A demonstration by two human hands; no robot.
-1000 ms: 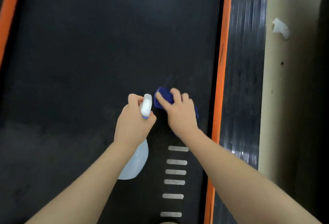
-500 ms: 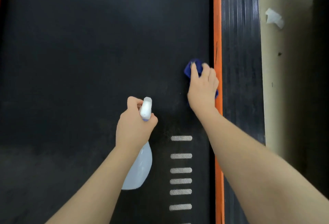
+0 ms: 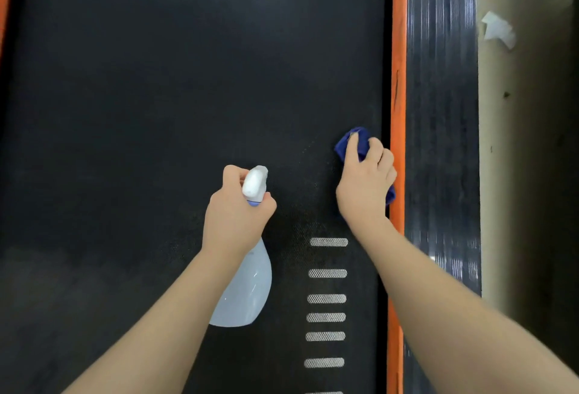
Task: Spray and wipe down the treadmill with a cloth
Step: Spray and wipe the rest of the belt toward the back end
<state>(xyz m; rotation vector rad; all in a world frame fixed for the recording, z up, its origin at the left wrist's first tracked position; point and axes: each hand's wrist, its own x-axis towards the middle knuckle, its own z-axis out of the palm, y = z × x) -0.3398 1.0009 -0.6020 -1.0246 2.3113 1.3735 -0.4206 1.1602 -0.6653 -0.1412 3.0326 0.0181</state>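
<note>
The right hand [image 3: 365, 182] presses a bunched blue cloth [image 3: 355, 140] onto the black treadmill belt [image 3: 172, 80], fingers curled over it, at about four o'clock from the belt's centre and just beside the orange side strip [image 3: 398, 80]. The left hand [image 3: 236, 212] grips the neck of a pale translucent spray bottle [image 3: 246, 293] near six o'clock, a finger at the white trigger head [image 3: 255, 183], the nozzle aimed toward twelve o'clock.

Risks, as I judge them: the cloth is wadded small, so strokes may leave streaks or skip the belt's nine o'clock side. A stray squeeze could mist the ribbed black side rail [image 3: 441, 143]. Fabric might also snag in the belt's edge gap.
</note>
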